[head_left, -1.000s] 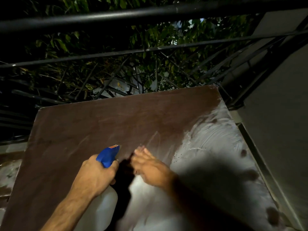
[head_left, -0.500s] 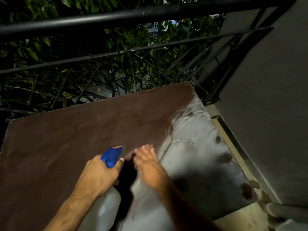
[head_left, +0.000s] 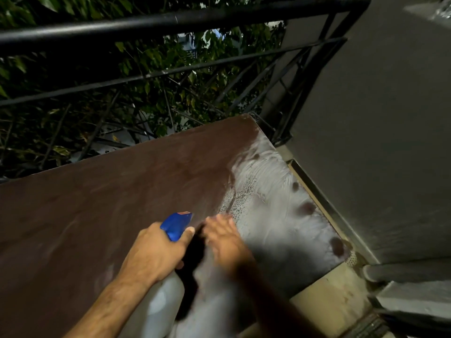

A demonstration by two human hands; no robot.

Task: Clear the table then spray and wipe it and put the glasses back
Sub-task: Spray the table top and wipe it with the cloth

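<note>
Left hand [head_left: 156, 252]: closed round spray bottle [head_left: 170, 284] — nozzle forward.
Right hand [head_left: 225, 237]: flat, blurred; cloth not discernible.
Risk: wet table [head_left: 97, 203] — streaks if left unwiped.

Black metal railing [head_left: 170, 20] fronts dark leafy branches [head_left: 146, 98]; grey wall [head_left: 378, 142] at right.

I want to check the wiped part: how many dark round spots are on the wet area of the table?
4 clear ones, along the right edge of the table: smallest near the far corner, then, nearest. Others may hide under the hands' shadow.
</note>
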